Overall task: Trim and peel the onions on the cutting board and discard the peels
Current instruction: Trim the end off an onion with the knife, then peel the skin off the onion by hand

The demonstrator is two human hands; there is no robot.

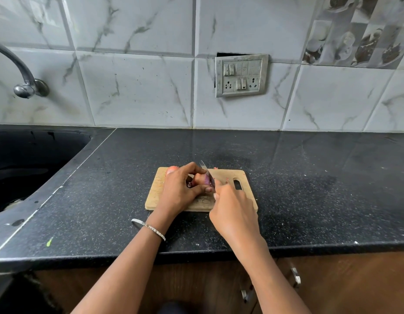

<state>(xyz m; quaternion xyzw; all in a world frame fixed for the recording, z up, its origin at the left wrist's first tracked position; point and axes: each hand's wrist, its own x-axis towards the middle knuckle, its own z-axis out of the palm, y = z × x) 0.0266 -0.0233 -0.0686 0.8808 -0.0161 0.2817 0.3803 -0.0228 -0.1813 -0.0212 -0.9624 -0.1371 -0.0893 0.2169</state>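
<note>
Left hand (178, 189): I see its fingers curled round the small purple onion (202, 180)
Right hand (232, 214): fingers gripping the steel-bladed knife (207, 174), blade tilted against the onion's right side
Onion's place: mid rectangular wooden cutting board (247, 177), on the black speckled table (309, 189)

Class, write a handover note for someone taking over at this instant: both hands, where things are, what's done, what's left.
The left hand grips an onion on the board.
The right hand grips the knife, blade against that onion's right end.
A second onion sits at the board's far left corner, mostly hidden by the left hand.
Done: a few peel bits lie on the board.
Left: finish trimming and peeling, discard peels.
</note>
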